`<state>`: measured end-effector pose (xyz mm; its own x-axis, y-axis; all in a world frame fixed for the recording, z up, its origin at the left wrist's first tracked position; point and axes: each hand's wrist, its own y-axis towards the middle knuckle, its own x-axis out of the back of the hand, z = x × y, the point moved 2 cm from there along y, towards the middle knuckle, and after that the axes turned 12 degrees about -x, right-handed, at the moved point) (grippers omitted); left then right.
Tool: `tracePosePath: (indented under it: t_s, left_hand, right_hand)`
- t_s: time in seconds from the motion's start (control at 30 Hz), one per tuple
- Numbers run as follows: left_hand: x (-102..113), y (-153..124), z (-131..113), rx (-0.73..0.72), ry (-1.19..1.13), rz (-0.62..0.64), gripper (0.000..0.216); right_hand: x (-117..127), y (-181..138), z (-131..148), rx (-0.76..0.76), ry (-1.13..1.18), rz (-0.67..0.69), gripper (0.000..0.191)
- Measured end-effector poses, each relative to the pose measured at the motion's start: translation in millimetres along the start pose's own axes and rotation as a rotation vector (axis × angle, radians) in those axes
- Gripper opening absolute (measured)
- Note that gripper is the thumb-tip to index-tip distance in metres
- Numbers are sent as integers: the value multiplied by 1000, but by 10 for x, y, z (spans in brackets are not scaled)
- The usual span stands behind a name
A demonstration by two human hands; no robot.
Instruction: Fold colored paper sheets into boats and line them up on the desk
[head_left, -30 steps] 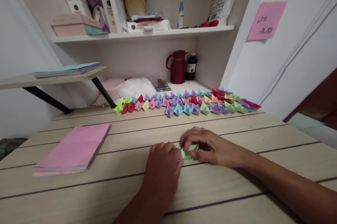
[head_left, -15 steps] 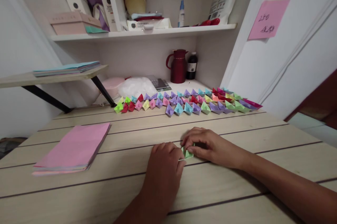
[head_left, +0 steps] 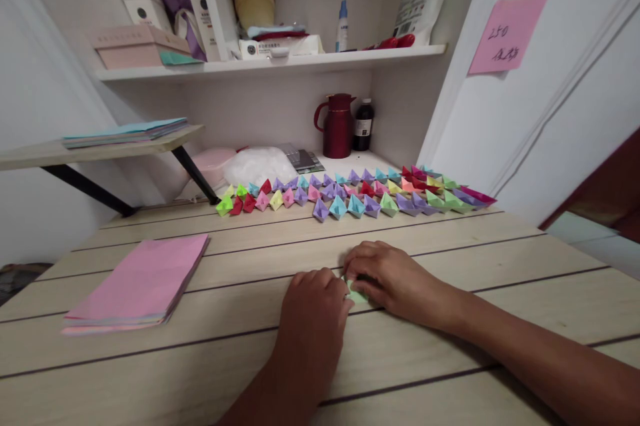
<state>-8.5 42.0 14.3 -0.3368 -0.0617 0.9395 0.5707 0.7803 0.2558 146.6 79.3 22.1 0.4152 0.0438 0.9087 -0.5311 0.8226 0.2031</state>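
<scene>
Striped wooden table (head_left: 240,266) under a white shelf (head_left: 330,60), paper boats (head_left: 356,207) along its far edge.
Mid-table, left hand (head_left: 313,316) and right hand (head_left: 395,279) pinch green paper (head_left: 357,296) between them, fingers curled nearly closed.

We've got a white open shelf unit (head_left: 310,61) as reference. Pale wood-look desk (head_left: 430,373) with dark parallel lines sits in front of it. Small wooden riser (head_left: 167,141) on slanted black legs: front-left of the unit. White left wall (head_left: 30,79) beside it; white right wall (head_left: 570,119) on its other side, with a thin cable (head_left: 536,102) slanting down. Beyond that, far right of the unit, we see a dark red-brown surface (head_left: 605,176), can't tell what. Light's soft.
</scene>
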Motion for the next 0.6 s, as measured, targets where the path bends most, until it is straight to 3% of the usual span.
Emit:
tracePosePath:
  t_s: [0.17, 0.3, 0.4, 0.6]
  left_hand:
    - [7, 19, 9, 34, 3, 11, 1]
    - [8, -38, 92, 84, -185, -73, 9]
    - [6, -73, 141, 84, -287, -101, 14]
    - [23, -82, 147, 68, -313, -111, 19]
  right_hand:
    - [-16, 30, 49, 0, -54, -7, 13]
    - [26, 33, -56, -24, 278, 37, 10]
    - [78, 11, -151, -95, 508, 146, 16]
    - [166, -32, -183, -97, 624, 227, 31]
